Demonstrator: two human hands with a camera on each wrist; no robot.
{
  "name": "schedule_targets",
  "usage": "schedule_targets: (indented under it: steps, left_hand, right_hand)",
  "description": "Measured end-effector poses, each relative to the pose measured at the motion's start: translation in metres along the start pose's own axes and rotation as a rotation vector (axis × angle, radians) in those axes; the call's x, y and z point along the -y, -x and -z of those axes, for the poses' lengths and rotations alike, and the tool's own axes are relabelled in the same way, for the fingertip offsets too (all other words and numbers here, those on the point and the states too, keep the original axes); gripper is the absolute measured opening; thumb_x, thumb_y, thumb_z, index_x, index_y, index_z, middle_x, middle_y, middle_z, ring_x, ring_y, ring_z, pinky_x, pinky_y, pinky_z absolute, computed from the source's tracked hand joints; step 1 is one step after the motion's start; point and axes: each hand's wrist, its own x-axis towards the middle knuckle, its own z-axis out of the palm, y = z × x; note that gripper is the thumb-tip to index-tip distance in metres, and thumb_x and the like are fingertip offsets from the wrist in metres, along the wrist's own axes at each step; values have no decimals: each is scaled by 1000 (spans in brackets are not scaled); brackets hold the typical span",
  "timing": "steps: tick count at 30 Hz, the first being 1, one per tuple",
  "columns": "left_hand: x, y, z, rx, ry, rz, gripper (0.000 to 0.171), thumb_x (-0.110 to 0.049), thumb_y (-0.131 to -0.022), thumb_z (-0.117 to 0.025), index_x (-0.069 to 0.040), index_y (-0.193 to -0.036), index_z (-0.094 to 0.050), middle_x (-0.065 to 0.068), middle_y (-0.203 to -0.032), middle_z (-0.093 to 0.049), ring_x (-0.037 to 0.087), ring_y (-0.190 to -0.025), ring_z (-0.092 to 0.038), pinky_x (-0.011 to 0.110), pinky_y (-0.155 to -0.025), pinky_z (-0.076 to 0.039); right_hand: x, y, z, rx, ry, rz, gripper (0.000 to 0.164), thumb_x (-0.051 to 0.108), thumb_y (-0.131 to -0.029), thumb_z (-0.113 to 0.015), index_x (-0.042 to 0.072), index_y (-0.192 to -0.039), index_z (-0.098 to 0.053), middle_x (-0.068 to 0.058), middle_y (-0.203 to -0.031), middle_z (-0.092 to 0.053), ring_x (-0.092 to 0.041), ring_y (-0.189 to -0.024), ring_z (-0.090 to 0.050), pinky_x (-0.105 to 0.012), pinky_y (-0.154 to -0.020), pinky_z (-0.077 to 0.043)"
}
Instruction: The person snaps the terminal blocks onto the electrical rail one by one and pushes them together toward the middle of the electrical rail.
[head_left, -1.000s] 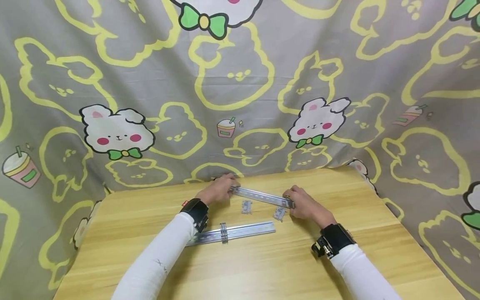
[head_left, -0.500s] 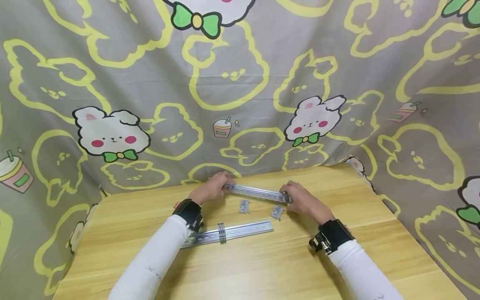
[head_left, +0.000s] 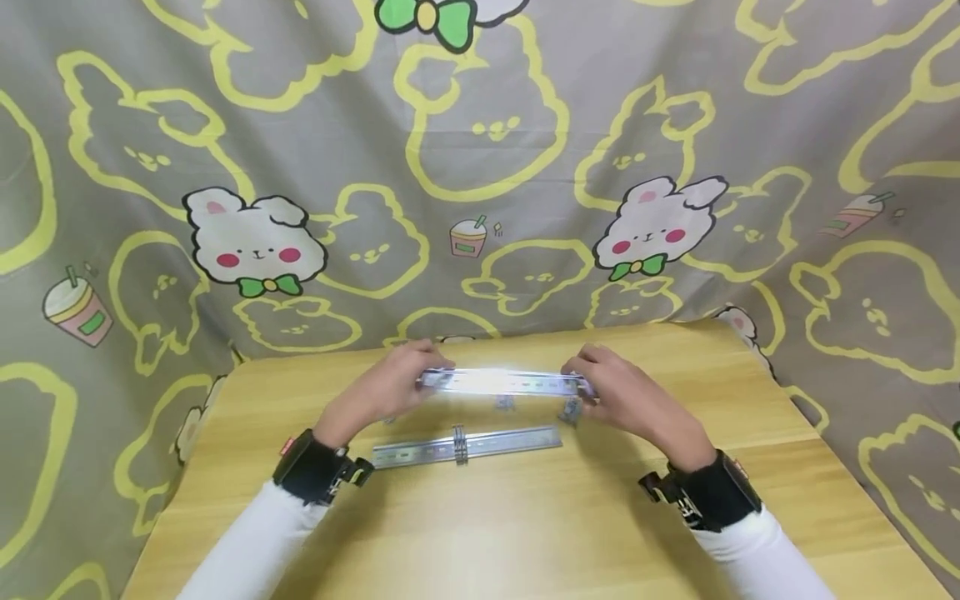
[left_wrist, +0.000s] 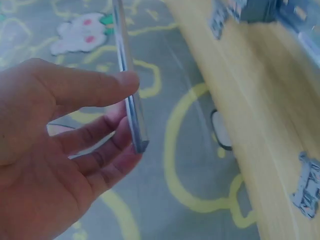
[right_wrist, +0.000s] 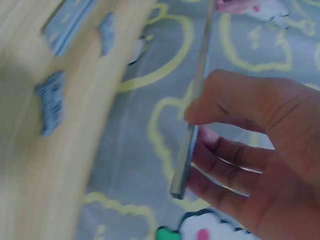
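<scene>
A slotted metal DIN rail (head_left: 536, 384) is held by its two ends above the table, glare whitening its middle. My left hand (head_left: 386, 385) pinches its left end, thumb on one face and fingers behind, as the left wrist view shows on the rail (left_wrist: 131, 95). At the other end, my right hand (head_left: 637, 398) grips likewise; the right wrist view has the rail's tip (right_wrist: 181, 175) poking past the fingers. Below lies a second DIN rail (head_left: 517, 442) with thin grey clip-on pieces (head_left: 461, 446) across its middle.
Two loose grey plastic clips, one (head_left: 505, 403) behind the lying rail and another (head_left: 572, 411) by my right hand, rest on the wooden table (head_left: 480, 517). A small grey piece (head_left: 389, 420) shows under my left hand. A patterned curtain (head_left: 360, 250) borders the table's back.
The held rail has come up off the table and turned from slanted to nearly level across the view. My left hand has moved nearer, uncovering the left end of the lying rail.
</scene>
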Motion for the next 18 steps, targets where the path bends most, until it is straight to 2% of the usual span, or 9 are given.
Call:
schedule_targets:
  steps: [3, 8, 12, 18]
  left_hand:
    - [-13, 22, 7, -10, -22, -12, 38, -2, -78, -77, -2, -115, -71, 9, -102, -66, 19, -87, -63, 29, -76, -58]
    - [-31, 59, 1, -49, -74, 7, 36, -8, -76, -79, -6, -112, -73, 3, -101, -64, 15, -85, -60, 28, -72, -58]
    - [-38, 83, -7, -71, -114, 28, 36, -9, -73, -82, -8, -108, -75, 0, -100, -62, 13, -85, -59, 28, -72, -58]
    - [-42, 110, -21, -48, -110, 68, 35, -6, -72, -80, -8, -107, -75, -1, -100, -60, 13, -88, -57, 29, -71, -58]
  right_hand:
    - [16, 5, 7, -29, 32, 55, 37, 2, -68, -78, 3, -104, -71, -8, -94, -60, -16, -81, -53, -30, -64, -55]
    - [37, 17, 6, -53, 60, 107, 38, 3, -68, -79, 7, -105, -73, -4, -95, -61, -14, -81, -57, -27, -65, -57]
    - [49, 24, -5, -45, 40, 138, 40, 3, -67, -79, 9, -106, -73, -2, -96, -62, -13, -82, -58, -27, -67, -57]
    - [58, 34, -32, -21, -15, 154, 40, 3, -66, -75, 9, -106, -73, 1, -93, -59, -9, -78, -54, -22, -62, -56]
